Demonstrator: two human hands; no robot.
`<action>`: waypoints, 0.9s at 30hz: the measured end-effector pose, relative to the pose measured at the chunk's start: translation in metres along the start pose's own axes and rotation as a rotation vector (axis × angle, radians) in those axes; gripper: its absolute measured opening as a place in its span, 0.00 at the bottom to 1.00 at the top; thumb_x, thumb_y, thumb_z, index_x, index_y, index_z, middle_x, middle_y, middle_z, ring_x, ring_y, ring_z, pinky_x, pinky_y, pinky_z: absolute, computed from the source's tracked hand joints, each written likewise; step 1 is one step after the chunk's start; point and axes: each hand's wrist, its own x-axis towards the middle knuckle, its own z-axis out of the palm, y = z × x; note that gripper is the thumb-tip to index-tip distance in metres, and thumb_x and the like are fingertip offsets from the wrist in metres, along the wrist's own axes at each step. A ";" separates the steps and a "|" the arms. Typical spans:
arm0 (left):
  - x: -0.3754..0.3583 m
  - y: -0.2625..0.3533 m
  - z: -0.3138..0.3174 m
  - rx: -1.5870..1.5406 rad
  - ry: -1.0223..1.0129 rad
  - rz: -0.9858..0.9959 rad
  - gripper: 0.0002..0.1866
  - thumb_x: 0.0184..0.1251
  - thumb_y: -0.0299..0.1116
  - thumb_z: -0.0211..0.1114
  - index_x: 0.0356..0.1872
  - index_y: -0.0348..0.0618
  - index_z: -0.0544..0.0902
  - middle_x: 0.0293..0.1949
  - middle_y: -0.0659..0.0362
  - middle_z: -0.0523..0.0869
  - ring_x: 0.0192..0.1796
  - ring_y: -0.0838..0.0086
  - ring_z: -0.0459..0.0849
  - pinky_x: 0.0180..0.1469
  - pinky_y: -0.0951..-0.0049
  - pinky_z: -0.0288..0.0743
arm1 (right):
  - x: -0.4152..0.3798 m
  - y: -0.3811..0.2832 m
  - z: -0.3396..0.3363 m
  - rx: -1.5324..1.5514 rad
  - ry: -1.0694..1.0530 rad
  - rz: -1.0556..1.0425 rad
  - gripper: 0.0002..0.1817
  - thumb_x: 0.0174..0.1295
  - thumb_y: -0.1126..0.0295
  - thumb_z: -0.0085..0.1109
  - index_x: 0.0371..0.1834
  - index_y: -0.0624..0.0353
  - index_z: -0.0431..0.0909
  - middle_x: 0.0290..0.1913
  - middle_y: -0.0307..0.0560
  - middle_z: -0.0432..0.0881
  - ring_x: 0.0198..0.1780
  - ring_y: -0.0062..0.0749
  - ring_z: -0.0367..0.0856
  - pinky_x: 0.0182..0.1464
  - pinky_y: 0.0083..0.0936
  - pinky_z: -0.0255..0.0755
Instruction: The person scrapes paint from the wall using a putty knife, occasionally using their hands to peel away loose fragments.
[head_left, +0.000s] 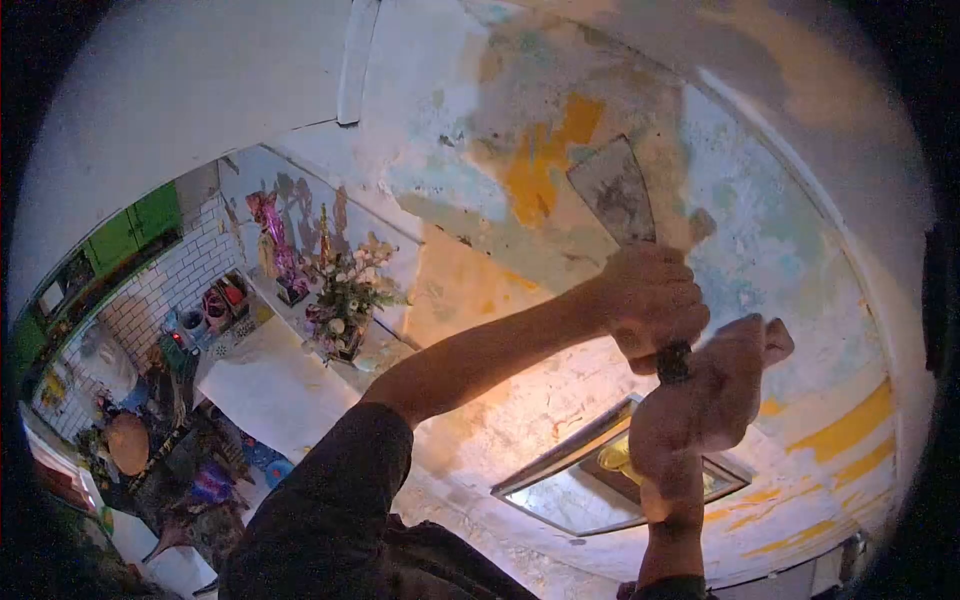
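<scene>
A wide metal scraper (615, 193) is pressed blade-up against a wall (760, 240) with patchy, peeling yellow, green and white paint. My left hand (652, 300) is wrapped around the upper part of the scraper's handle, just under the blade. Lower on the dark handle sits my right hand (705, 395), with its fingers closed around the end. The blade lies over a scraped grey area beside a bright yellow paint patch (545, 160).
A framed mirror or window (590, 475) sits low on the wall beneath my hands. To the left, a shelf (280, 380) carries a flower arrangement (345, 300) and a purple figurine (275, 240). A cluttered room with white tiles and green cabinets (130, 235) lies far left.
</scene>
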 end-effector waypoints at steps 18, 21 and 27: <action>0.002 0.000 0.001 -0.039 0.008 -0.010 0.12 0.27 0.42 0.62 0.15 0.51 0.71 0.15 0.66 0.66 0.19 0.72 0.71 0.21 0.71 0.64 | 0.008 -0.016 0.007 -1.102 -0.178 -0.230 0.18 0.62 0.66 0.49 0.50 0.66 0.68 0.44 0.51 0.75 0.47 0.34 0.74 0.47 0.21 0.68; 0.004 0.003 0.003 -0.018 0.004 -0.001 0.13 0.22 0.42 0.62 0.17 0.54 0.72 0.17 0.68 0.69 0.23 0.73 0.74 0.24 0.71 0.68 | 0.006 -0.023 0.013 -1.313 -0.240 -0.255 0.18 0.60 0.67 0.51 0.51 0.66 0.68 0.44 0.52 0.76 0.47 0.34 0.75 0.46 0.20 0.69; 0.005 0.001 -0.005 -0.048 0.021 0.021 0.12 0.30 0.39 0.64 0.17 0.51 0.71 0.16 0.66 0.67 0.19 0.72 0.71 0.21 0.70 0.64 | 0.005 -0.055 0.045 -1.671 -0.388 -0.317 0.20 0.56 0.69 0.55 0.51 0.66 0.68 0.44 0.54 0.77 0.46 0.34 0.77 0.45 0.19 0.70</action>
